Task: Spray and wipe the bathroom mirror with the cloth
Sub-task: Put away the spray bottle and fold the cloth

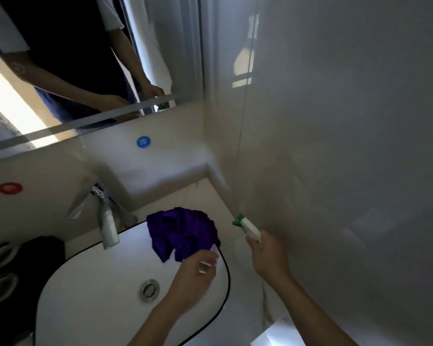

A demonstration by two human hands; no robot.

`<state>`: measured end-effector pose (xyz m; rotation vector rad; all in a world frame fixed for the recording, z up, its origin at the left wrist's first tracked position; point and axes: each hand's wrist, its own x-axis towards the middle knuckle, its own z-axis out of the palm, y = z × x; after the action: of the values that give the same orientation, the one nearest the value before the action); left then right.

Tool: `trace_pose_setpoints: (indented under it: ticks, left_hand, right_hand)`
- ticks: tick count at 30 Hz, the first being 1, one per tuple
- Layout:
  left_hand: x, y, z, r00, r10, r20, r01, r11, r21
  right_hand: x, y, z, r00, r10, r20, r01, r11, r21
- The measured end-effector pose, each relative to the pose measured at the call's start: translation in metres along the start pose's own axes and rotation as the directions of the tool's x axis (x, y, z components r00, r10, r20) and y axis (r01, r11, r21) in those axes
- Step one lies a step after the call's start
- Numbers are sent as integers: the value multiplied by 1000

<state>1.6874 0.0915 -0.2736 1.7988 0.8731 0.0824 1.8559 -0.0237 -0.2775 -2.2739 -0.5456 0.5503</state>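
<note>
Gripping the spray bottle [248,226], my right hand [265,253] sits low by the side wall. Left hand [198,273] reaches toward the purple cloth [183,236] on the sink [90,290] rim; fingers blurred, contact unclear. Pickup stage, I'd say; next, raise the nozzle to the mirror [90,58].

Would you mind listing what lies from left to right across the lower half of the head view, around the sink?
Red sticker → tap → drain → purple cloth → spray bottle, held in the right hand.
</note>
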Motion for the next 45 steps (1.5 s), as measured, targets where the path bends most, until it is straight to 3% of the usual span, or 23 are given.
trace_pose_setpoints:
  ticks: [5,8,12,15,23,29,32,40,45]
  left_hand:
    - [-1,21,-14,998,63,18,-62,996,-58]
    - [-6,41,-29,994,105,-26,-107,989,-106]
    - [-25,62,-56,981,164,-108,-179,973,-144]
    - [-45,56,-75,959,196,-203,-225,965,-132]
    - [-119,-10,-118,872,21,-489,-182,942,-283]
    - [-155,-40,-131,778,-83,-623,-135,946,-295]
    - [-165,-37,-132,735,-98,-671,-133,949,-285]
    - [-162,-24,-140,733,-83,-676,-197,924,-327]
    - [-146,-13,-138,750,-127,-650,-265,842,-470]
  right_hand:
    - [-11,-14,-19,993,3,-115,15,988,152]
    - [-18,-53,-42,976,-98,-192,141,964,226]
    - [-34,-113,-59,944,-291,-153,329,814,480]
    - [-48,-136,-38,919,-379,-109,370,733,571]
    - [-100,-140,58,913,-378,152,193,730,656]
    - [-146,-142,121,837,-404,370,85,763,641]
    - [-152,-142,136,811,-428,399,94,768,633]
    - [-142,-141,142,830,-420,368,123,781,613]
    - [-134,-137,139,841,-418,342,143,783,605]
